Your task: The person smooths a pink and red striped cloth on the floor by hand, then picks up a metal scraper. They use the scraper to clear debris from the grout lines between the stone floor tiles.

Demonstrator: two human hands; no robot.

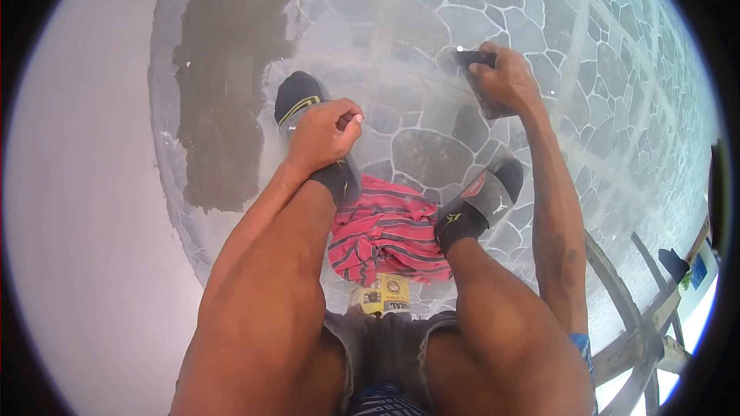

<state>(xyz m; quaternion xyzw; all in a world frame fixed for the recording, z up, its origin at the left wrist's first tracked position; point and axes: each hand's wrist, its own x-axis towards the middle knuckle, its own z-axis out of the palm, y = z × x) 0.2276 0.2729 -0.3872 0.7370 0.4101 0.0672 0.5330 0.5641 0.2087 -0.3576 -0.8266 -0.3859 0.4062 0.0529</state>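
Note:
My right hand [507,81] grips a dark, flat-bladed scraper [486,98], held low over the stone-patterned floor [432,158] at upper right. Fingers curled in, my left hand [327,132] is closed above my left foot, near the slide sandal [299,100]; I cannot tell whether anything is inside it. To its left, a wide strip of smooth grey-brown coating [223,85] covers part of the floor. A crumpled pink cloth with dark stripes [385,231] lies between my feet.
A yellow-labelled container [383,293] stands between my legs, behind the cloth. A pale plain surface [92,146] borders the floor on the left. Wooden beams [647,331] cross at the lower right. My right foot wears a slide sandal [493,196].

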